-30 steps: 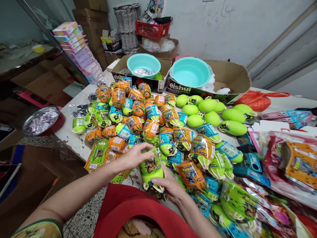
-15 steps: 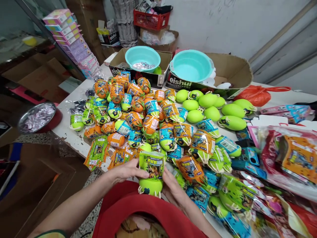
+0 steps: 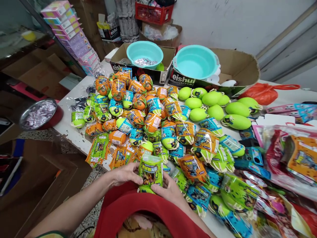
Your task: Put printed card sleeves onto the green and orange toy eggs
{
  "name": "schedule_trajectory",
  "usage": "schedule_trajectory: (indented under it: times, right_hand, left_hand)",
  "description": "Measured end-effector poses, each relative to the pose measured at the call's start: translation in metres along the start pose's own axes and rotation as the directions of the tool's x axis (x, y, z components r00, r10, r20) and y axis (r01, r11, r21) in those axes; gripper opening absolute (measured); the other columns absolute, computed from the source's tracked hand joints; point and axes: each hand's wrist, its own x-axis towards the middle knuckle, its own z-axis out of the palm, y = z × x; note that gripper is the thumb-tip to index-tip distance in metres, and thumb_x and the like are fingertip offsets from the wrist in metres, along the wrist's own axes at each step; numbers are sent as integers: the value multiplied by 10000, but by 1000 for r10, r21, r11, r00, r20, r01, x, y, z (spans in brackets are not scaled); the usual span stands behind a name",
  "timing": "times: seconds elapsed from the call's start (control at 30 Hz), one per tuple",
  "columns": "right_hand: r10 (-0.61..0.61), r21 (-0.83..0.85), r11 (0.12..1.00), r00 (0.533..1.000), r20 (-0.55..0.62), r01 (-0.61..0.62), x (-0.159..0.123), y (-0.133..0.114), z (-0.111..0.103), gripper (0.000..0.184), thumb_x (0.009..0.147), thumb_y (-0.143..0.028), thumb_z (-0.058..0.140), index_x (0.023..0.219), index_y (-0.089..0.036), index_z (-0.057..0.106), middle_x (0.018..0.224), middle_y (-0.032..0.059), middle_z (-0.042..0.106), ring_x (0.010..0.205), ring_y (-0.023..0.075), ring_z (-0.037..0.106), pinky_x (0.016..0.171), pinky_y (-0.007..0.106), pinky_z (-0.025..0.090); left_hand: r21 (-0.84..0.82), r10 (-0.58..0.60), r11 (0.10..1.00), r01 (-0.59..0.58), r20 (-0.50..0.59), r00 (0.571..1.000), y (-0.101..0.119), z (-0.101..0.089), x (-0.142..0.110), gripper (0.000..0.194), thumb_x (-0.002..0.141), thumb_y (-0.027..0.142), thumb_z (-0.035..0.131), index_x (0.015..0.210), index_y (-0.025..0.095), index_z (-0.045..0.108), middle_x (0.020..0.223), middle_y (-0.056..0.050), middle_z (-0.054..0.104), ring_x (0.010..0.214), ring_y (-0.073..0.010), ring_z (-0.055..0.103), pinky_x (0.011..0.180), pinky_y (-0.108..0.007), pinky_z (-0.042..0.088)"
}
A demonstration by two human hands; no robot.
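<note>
Between my two hands, close to my red apron, is a green printed packet [image 3: 151, 170] with a green plastic egg partly showing beneath it. My left hand [image 3: 127, 173] grips the packet's left side, thumb across the printed front. Around its lower right side my right hand [image 3: 167, 186] is closed, its thumb near the bottom of the packet. Just beyond lies a heap of wrapped eggs in orange, blue and green sleeves, among them an orange wrapped egg [image 3: 193, 167]. Flat green packets [image 3: 98, 148] rest at the table's front left edge.
Bare green eggs [image 3: 213, 99] lie at the back right. Two turquoise basins [image 3: 195, 62] stand in cardboard boxes behind the heap. On the left, a metal bowl [image 3: 58, 114] holds small sachets. A red plastic bag [image 3: 259, 94] and clear-bagged orange packets [image 3: 303, 155] are at the right.
The green packet now covers more of the egg, which shows only at the bottom. My right thumb has come round to the front of the packet. The view has shifted slightly.
</note>
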Motion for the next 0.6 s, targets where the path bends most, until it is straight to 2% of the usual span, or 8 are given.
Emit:
schedule_trajectory:
  times: [0.13, 0.23, 0.33, 0.37, 0.43, 0.5, 0.57, 0.6]
  right_hand:
    - [35, -12, 999, 999, -9, -35, -1, 3, 2, 575, 566, -388, 821, 1054, -204, 578, 1083, 79, 674, 1019, 304, 610, 939, 476, 436]
    - [17, 11, 1000, 1000, 24, -17, -2, 3, 2, 573, 564, -367, 820, 1060, -205, 582, 1093, 64, 672, 1029, 296, 609, 938, 455, 438]
    - [-35, 70, 997, 999, 29, 33, 1, -18, -6, 587, 580, -366, 802, 1094, -182, 585, 1078, 71, 677, 1042, 304, 605, 926, 445, 451]
    - [-62, 77, 995, 998, -11, 63, 3, -32, -11, 585, 590, -364, 794, 1102, -175, 586, 1075, 76, 677, 1043, 305, 604, 916, 437, 462]
    - [-143, 28, 988, 975, -167, 150, 13, -70, -29, 558, 612, -354, 784, 1103, -176, 587, 1077, 79, 675, 1023, 287, 615, 883, 399, 489]
    - [-254, -103, 967, 909, -330, 233, 34, -118, -52, 508, 615, -351, 789, 1057, -183, 604, 1053, 74, 683, 934, 248, 647, 804, 339, 525]
    - [-353, -238, 932, 837, -419, 274, 66, -170, -76, 457, 612, -366, 792, 989, -169, 627, 984, 76, 697, 803, 210, 667, 667, 285, 542]
    - [-398, -303, 910, 806, -438, 284, 86, -194, -86, 422, 616, -371, 788, 944, -152, 638, 935, 80, 702, 743, 197, 666, 605, 271, 536]
  left_hand:
    - [-31, -20, 999, 20, 1, 1000, -6, 2, -5, 559, 561, 263, 809, 1081, 155, 638, 992, -82, 686, 984, -259, 598, 882, -350, 423]
    - [-66, 3, 998, -5, -27, 1000, -10, 3, -3, 588, 569, 259, 808, 1119, 164, 623, 1005, -87, 678, 987, -262, 595, 876, -350, 425]
    - [-92, 78, 992, -83, -59, 995, -8, 2, 4, 594, 619, 264, 784, 1174, 182, 588, 1062, -98, 650, 981, -249, 594, 843, -339, 439]
    - [-109, 99, 988, -107, -76, 992, -6, 1, 6, 583, 651, 271, 764, 1195, 195, 570, 1077, -103, 639, 960, -242, 600, 812, -334, 451]
    - [-138, 132, 979, -150, -135, 982, -2, -6, 10, 525, 720, 296, 709, 1213, 214, 549, 1095, -115, 624, 920, -227, 612, 761, -324, 465]
    - [-121, 134, 979, -166, -239, 962, -1, -20, 10, 437, 762, 341, 665, 1168, 209, 573, 1076, -120, 631, 898, -215, 615, 754, -318, 467]
    - [-43, 104, 990, -132, -401, 910, -7, -45, 6, 382, 758, 401, 654, 1076, 194, 614, 1006, -107, 657, 871, -203, 619, 753, -302, 466]
    - [12, 89, 995, -96, -497, 863, -13, -61, 3, 376, 748, 438, 649, 1028, 187, 626, 950, -93, 669, 841, -200, 623, 734, -293, 467]
